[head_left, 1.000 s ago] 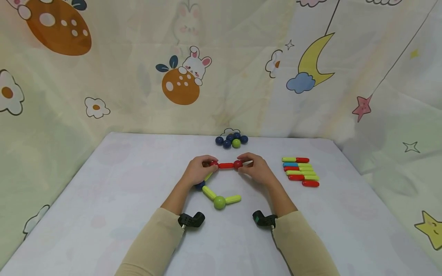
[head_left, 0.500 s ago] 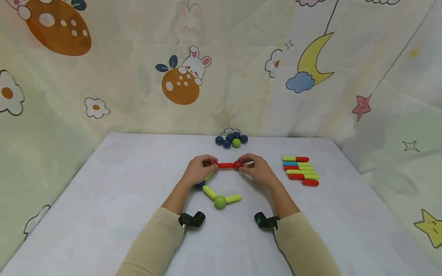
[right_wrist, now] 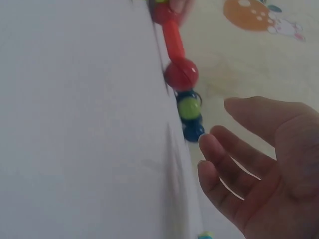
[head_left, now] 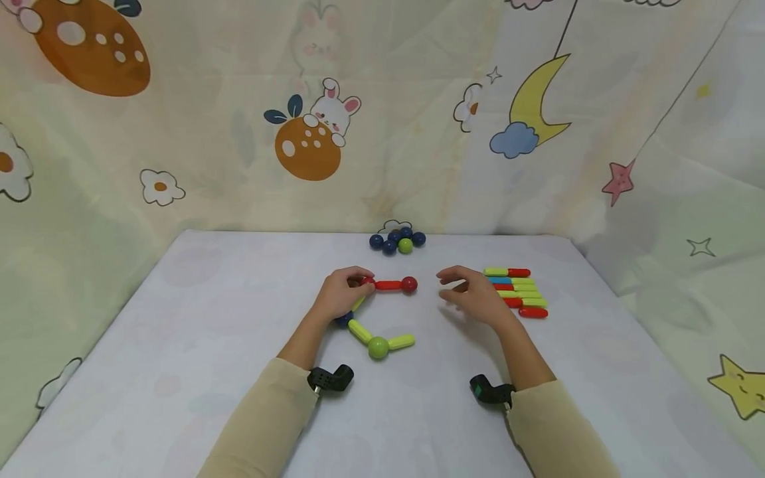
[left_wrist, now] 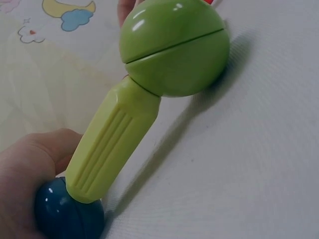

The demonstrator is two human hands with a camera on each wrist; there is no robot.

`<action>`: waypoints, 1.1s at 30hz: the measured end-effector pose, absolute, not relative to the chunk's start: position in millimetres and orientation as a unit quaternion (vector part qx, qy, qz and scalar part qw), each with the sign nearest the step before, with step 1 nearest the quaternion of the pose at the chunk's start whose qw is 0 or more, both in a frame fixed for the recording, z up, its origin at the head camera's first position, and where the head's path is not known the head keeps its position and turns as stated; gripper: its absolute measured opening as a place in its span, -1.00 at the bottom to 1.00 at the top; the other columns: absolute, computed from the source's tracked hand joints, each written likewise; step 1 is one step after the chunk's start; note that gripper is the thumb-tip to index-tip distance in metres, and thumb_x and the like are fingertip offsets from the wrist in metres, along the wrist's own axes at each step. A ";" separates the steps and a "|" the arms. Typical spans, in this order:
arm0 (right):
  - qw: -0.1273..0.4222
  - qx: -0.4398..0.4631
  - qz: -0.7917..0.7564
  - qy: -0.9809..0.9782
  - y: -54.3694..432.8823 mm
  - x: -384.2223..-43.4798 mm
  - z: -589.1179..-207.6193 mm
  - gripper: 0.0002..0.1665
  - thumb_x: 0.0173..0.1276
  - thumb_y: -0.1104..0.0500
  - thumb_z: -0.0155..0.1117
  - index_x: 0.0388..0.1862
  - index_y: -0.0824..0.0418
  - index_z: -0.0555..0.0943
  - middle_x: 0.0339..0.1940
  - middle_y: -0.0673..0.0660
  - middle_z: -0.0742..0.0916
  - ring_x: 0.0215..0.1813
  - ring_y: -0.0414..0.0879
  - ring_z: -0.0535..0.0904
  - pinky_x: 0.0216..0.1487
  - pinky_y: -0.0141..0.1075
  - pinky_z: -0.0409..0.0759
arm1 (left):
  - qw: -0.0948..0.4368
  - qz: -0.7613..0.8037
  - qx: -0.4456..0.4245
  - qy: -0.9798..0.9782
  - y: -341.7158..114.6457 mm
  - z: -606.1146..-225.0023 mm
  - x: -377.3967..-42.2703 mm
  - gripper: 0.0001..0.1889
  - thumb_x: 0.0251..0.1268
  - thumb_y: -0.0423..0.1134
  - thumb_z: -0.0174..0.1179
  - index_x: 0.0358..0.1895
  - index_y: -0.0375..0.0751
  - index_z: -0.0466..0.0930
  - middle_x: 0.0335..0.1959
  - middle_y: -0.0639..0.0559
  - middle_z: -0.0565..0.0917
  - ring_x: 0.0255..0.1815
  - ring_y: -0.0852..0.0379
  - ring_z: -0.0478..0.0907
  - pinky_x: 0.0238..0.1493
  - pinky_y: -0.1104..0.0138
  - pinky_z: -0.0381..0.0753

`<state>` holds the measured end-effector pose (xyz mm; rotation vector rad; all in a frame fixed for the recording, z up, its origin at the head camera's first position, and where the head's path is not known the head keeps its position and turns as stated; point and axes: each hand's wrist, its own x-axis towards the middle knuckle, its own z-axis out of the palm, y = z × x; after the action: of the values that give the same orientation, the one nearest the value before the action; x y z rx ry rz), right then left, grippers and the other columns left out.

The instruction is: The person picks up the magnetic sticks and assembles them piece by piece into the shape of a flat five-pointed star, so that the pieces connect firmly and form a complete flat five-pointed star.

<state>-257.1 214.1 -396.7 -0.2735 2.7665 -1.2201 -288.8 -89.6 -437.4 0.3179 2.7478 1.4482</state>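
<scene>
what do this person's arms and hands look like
The left sleeve and right sleeve are plain tan. Each black wrist camera is bent-shaped, the right one with a small green patch. The left hand and right hand are ungloved.

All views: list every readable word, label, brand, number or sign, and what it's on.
None readable.
Rods and balls: no lettering visible.
Backdrop: only printed drawings, no words.
Black wrist devices: too small to tell whether they carry any marks.

Soft shadows, glare on green ball (left_wrist: 174, 57)
</scene>
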 end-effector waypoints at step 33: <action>0.051 -0.018 -0.354 0.934 329.1 -226.2 -350.1 -0.37 0.54 -0.16 0.23 0.40 0.17 0.51 0.44 0.31 0.50 0.34 0.24 0.44 0.13 0.01 0.64 | 0.013 0.469 0.101 0.877 -90.8 -437.1 -288.7 -0.68 0.40 -0.11 0.33 0.16 -0.02 0.72 -0.05 0.00 0.71 -0.02 0.00 0.56 0.10 0.14 0.55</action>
<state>-226.2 329.1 -350.1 -0.0552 2.8412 -1.0765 -288.7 -90.8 -437.1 0.3144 2.7333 1.4610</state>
